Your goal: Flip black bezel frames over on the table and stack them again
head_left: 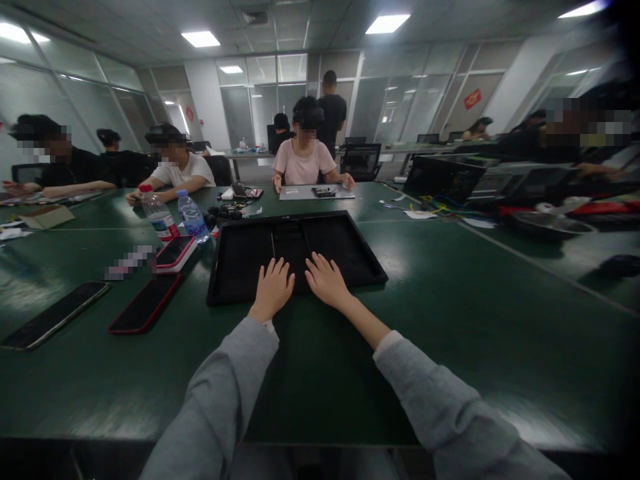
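Observation:
A wide black rectangular panel with a raised rim, like the back shell of a monitor [345,247], lies flat on the green table [320,373]. Over its near edge rests my left hand [273,288], fingers stretched forward and slightly apart. Beside it, my right hand [327,280] lies at the same edge with its fingers spread. Neither hand holds anything. Whether the palms press on the panel or just hover over it is hard to tell. A thin light line runs across the panel ahead of the left fingertips.
Left of the panel lie a red-edged phone [145,303], a dark phone [55,315] and a pink-rimmed device [175,255]. Two bottles, one red-capped [160,217] and one blue-capped [193,217], stand behind. A metal bowl [553,227] sits right. Across the table, a person [305,160] handles a grey panel.

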{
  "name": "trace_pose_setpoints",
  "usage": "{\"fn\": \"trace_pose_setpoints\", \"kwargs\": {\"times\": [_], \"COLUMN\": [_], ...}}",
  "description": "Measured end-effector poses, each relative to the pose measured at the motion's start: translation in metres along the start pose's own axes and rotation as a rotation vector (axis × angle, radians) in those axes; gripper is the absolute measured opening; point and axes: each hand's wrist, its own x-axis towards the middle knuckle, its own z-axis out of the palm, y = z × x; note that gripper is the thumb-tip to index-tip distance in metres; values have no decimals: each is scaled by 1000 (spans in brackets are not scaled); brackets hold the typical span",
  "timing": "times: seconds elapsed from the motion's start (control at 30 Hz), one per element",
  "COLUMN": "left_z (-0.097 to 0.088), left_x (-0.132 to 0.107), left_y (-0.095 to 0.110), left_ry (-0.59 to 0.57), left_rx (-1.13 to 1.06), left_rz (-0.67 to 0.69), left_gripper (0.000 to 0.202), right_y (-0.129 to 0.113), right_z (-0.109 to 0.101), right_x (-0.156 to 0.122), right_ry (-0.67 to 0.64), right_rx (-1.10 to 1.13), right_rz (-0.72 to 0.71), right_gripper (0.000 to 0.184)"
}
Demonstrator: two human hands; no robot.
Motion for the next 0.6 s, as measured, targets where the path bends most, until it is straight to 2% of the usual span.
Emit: {"fn": "trace_pose_setpoints", "kwargs": {"times": [0.23,0.37,0.6], "left_z": [-4,-10,-19], "left_x": [-2,-3,-14], "left_y": [-13,-34,-75], "left_ry": [5,88,114], "left_rx": [26,77,114], "left_rz": [-33,-115,-219], "left_gripper": [53,51,51], "right_y": [4,10,23], "right_z": [-1,-3,-7], "right_x": [-2,-2,-4], "right_ry": [34,76,162], "right_rx": [59,136,207], "right_rz": [-34,-79,-66], "right_gripper": [54,50,46]}}
